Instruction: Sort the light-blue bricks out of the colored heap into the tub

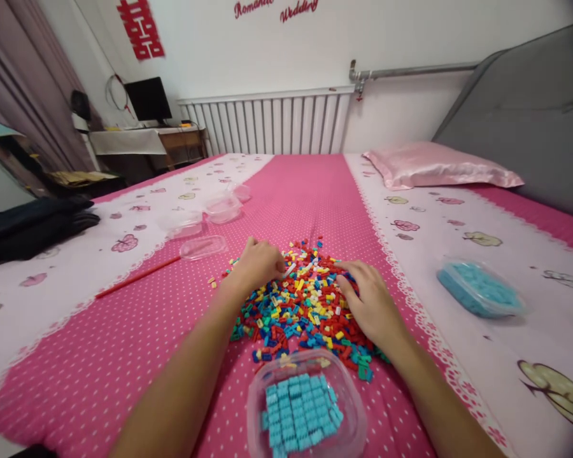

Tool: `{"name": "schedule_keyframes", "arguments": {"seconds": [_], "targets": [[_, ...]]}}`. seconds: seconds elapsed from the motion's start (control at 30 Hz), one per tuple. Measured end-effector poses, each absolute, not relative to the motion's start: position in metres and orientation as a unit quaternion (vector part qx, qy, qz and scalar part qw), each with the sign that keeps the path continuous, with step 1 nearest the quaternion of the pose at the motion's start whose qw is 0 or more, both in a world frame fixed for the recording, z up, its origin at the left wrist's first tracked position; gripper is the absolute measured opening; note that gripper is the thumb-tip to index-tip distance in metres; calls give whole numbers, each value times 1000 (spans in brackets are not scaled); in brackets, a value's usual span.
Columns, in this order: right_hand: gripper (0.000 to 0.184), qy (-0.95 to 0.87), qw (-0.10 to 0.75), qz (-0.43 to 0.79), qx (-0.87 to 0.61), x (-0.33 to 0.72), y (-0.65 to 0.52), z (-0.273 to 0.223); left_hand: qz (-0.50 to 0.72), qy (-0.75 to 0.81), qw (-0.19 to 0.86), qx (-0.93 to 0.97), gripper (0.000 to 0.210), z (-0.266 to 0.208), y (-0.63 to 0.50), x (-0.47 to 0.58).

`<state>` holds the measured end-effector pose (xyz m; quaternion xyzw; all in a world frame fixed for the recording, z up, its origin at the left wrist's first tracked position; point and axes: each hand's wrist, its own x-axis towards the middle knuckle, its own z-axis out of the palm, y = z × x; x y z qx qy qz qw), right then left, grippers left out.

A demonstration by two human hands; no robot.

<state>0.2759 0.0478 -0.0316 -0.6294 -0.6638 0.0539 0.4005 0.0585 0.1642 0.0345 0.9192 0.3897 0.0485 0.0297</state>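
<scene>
A wide heap of small toy building bricks in red, yellow, blue, green and white lies on the bed. My left hand is at the heap's far left side with curled fingers. From its fingertips a short white strip of bricks sticks out, apparently pinched there. My right hand rests at the heap's right edge, fingers stretched and apart, touching loose bricks. Close to me stands a clear plastic tub holding light blue bricks packed in rows.
Another clear tub full of light blue pieces is at the right. Left of the heap are empty clear containers, a clear lid and a thin red stick. A pink pillow and dark cloth lie farther off.
</scene>
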Motion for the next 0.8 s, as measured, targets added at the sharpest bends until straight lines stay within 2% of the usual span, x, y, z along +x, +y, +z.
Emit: {"name": "schedule_keyframes", "arguments": {"seconds": [0.13,0.3,0.4,0.53,0.63,0.8], "targets": [[35,-656,420,41,-626,273,49,-34,59,395,28,916,15,12,161,60],[29,-652,439,51,-617,263,42,-24,107,396,90,907,12,22,154,48],[22,-656,467,98,-585,254,36,-17,174,371,184,893,16,30,145,54],[16,-622,516,201,-553,245,37,-14,243,320,329,855,9,29,128,73],[7,-598,532,208,-563,245,39,-15,242,313,372,840,6,25,122,80],[9,-598,531,201,-566,248,39,-12,225,299,418,828,7,24,127,78]]}}
